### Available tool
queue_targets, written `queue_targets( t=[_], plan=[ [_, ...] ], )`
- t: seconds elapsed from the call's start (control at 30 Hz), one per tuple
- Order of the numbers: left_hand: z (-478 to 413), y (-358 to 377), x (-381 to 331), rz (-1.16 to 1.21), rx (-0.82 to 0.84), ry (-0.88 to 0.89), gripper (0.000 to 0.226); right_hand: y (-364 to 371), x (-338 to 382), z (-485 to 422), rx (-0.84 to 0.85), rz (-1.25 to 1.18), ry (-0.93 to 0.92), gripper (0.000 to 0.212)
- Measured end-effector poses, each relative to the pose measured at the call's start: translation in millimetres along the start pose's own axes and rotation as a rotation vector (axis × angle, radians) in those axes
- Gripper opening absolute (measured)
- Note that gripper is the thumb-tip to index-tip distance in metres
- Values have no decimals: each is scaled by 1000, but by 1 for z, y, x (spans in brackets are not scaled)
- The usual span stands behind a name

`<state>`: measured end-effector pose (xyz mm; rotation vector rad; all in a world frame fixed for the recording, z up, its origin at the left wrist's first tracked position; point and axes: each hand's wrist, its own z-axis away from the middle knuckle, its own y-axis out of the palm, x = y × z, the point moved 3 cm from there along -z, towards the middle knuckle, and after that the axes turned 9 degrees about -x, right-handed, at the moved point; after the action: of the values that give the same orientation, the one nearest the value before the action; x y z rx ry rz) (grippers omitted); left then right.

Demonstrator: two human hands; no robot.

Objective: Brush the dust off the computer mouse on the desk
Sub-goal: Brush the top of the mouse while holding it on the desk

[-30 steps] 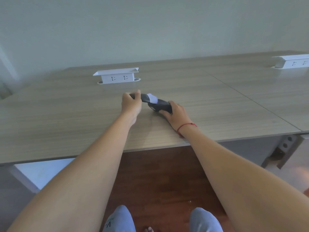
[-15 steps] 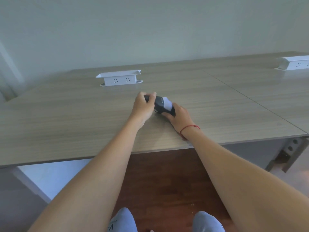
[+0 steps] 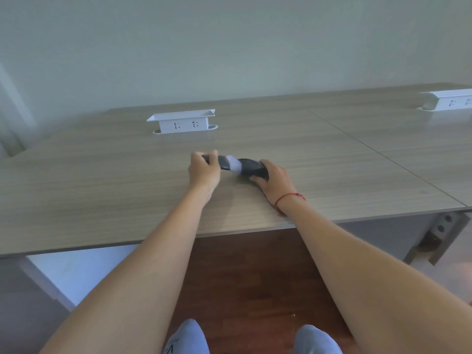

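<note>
A black computer mouse (image 3: 251, 167) lies on the wooden desk (image 3: 102, 190), a little right of its middle. My right hand (image 3: 274, 180) grips the mouse's near and right side and covers part of it. My left hand (image 3: 204, 170) is closed around the dark handle of a small brush (image 3: 226, 162). The brush's pale bristles (image 3: 234, 164) rest against the left end of the mouse. A red string circles my right wrist.
A white pop-up socket box (image 3: 181, 121) stands on the desk behind my hands. A second socket box (image 3: 449, 99) sits at the far right on the adjoining desk. The desk's front edge runs just below my wrists, with dark wooden floor and my knees beneath.
The brush has swept back to the left, from over the mouse's top to its left end. My left hand moved left with it. My right hand stays on the mouse.
</note>
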<state>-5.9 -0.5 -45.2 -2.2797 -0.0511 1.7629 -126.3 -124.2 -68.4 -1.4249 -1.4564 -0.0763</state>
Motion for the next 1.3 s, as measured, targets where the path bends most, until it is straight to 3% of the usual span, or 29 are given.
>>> queue_targets(
  t=[0.1,0.2,0.3,0.4,0.47,0.57,0.7,0.77,0.83,0.9,1.03,1.13,1.3],
  plan=[
    [-9,-9,-1,229,55,-59,22,-1,0,-1,6,-7,-9,39],
    [-1,1,-5,477,216,-203,32,0,-1,0,28,-13,-12,41],
    [14,17,3,416,378,-218,29,0,-1,1,37,-42,6,43],
    [5,10,20,216,155,-107,32,-1,-1,1,27,-45,10,39],
    [-6,1,23,206,40,-102,39,-1,-3,-1,22,-43,12,40],
    [-7,-4,14,322,92,-106,25,-1,-3,-1,24,-45,17,39],
    [8,9,12,361,224,-93,29,0,-2,-1,24,-61,37,39],
    [9,11,14,285,154,-70,30,0,-1,0,26,-49,34,39],
    [1,0,20,160,-43,-27,32,-1,-1,0,28,-43,26,38],
    [-8,-10,25,137,-168,-94,32,-1,-2,1,31,-43,25,38],
    [-2,1,10,487,-25,-209,22,0,-2,0,36,-38,28,39],
    [9,16,2,381,87,-130,20,0,-2,0,39,-29,29,40],
    [-10,-2,25,187,-195,-178,31,0,-1,0,38,-24,19,39]
  ],
)
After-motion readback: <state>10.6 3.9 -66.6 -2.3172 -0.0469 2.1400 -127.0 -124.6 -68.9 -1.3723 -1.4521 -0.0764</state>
